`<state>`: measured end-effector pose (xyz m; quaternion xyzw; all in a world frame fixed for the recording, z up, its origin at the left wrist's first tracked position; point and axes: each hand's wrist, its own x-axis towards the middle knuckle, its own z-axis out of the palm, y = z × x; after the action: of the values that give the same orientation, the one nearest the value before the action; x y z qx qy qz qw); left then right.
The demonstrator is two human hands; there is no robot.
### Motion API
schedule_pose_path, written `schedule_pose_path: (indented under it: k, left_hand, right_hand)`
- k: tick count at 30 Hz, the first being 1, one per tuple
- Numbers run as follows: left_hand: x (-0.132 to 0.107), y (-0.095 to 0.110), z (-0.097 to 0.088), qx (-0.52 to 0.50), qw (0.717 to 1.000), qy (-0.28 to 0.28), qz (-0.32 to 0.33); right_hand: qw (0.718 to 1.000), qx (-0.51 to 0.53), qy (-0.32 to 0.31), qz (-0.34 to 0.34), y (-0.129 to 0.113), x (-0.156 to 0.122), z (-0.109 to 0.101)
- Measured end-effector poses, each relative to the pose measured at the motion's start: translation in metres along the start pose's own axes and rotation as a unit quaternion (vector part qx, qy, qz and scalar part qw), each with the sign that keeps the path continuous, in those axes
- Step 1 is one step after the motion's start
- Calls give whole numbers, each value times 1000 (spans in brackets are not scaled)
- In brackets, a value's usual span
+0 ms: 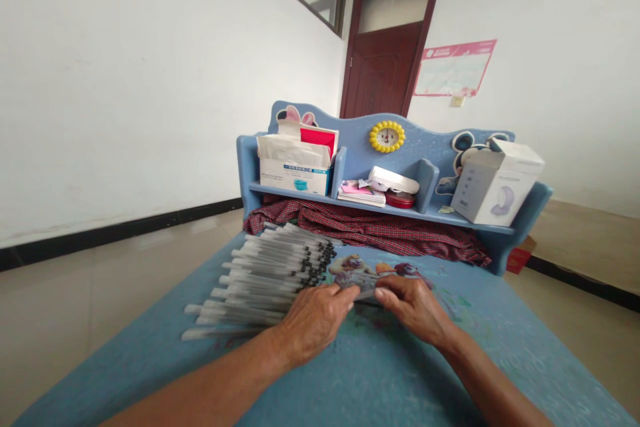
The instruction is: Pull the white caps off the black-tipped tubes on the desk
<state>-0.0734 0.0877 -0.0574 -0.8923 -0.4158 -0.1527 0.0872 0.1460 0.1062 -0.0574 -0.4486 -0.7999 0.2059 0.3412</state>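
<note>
I see both hands meeting just right of the pen pile [273,273]. My left hand [315,320] pinches one end of a single pen [367,293] and my right hand [413,307] pinches the other, fingers narrow. The left hand sits close against the pile, so I reckon a nudge could roll pens across the blue desk [400,373].

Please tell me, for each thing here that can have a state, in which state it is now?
left hand, fingers pinched on one end of the thin grey piece
right hand, fingers pinched on its other end
thin grey piece, held between both hands
pile of pens, lying stacked on the blue desk
mask box, top open
white box, closed
door, shut
checked cloth, crumpled
</note>
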Motion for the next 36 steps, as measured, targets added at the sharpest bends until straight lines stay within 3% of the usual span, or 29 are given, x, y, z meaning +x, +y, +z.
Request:
schedule_pose_path:
  k: [5, 10, 19, 24, 27, 31, 34, 36]
  left_hand:
    - [0, 2, 0, -38, 999, -35, 10]
    - [-1, 9, -2, -63, 996, -67, 11]
    - [0, 17, -15, -186, 976, -108, -46]
    - [2, 11, -23, -238, 964, -82, -83]
    - [3, 8, -22, -237, 965, -57, -101]
    - [4, 7, -20, -257, 961, -45, -90]
    - [5, 4, -20, -292, 952, -49, -76]
    - [6, 2, -23, -322, 942, -50, -80]
  right_hand:
    - [983, 136, -105, 66, 13, 0, 1]
    - [959, 219, -144, 112, 24, 0, -10]
    - [949, 252, -139, 128, 20, 1, -24]
    - [955, 257, -80, 124, 28, -2, -35]
    - [966, 224, -87, 97, 24, -2, -42]
    - [992, 65, -109, 3, 7, -2, -42]
    - [989, -35, -138, -34, -5, -4, -38]
    - [986, -49, -153, -34, -9, -6, -35]
